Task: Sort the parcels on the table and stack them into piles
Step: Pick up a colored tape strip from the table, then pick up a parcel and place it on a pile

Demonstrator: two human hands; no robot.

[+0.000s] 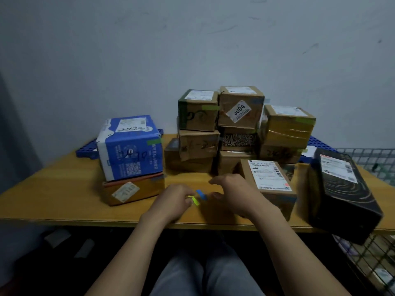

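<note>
Parcels stand on a wooden table [53,201]. At the left a blue-and-white box [128,146] sits on a flat brown box [133,192]. Along the wall several brown boxes form stacks, the tallest topped by a box with a white sticker [240,106]. A labelled brown box [269,184] lies at the front right, beside a black box [344,193] that overhangs the table edge. My left hand [173,199] pinches small yellow and blue strips [197,197] over the table's front. My right hand [233,191] hovers next to the labelled box, fingers loosely curled, holding nothing.
A blue plastic pallet [85,149] lies behind the boxes against the wall. A wire mesh basket [363,159] stands at the right of the table. My knees show below the table's front edge.
</note>
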